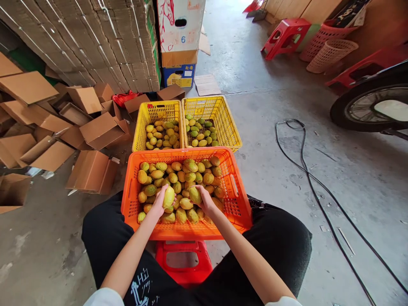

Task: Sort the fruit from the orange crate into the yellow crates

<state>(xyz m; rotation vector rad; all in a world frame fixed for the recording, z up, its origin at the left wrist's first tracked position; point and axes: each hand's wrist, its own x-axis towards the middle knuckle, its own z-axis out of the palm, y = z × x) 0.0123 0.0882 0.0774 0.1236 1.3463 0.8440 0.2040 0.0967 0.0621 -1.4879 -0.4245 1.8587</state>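
My left hand is closed around a yellow-green oval fruit. A greener oval fruit is gripped in my right hand. Both hands hover over an orange crate, which holds many similar yellow and green fruits; their exact kind is not certain. Just beyond it, two yellow crates stand side by side. In the left yellow crate lie mostly yellow fruits, while greener ones gather toward the left in the right yellow crate.
A red stool stands below the orange crate, between my knees. Open cardboard boxes lie heaped at left, before stacked flattened cardboard. On the right, a black cable loops across the floor near a wheel.
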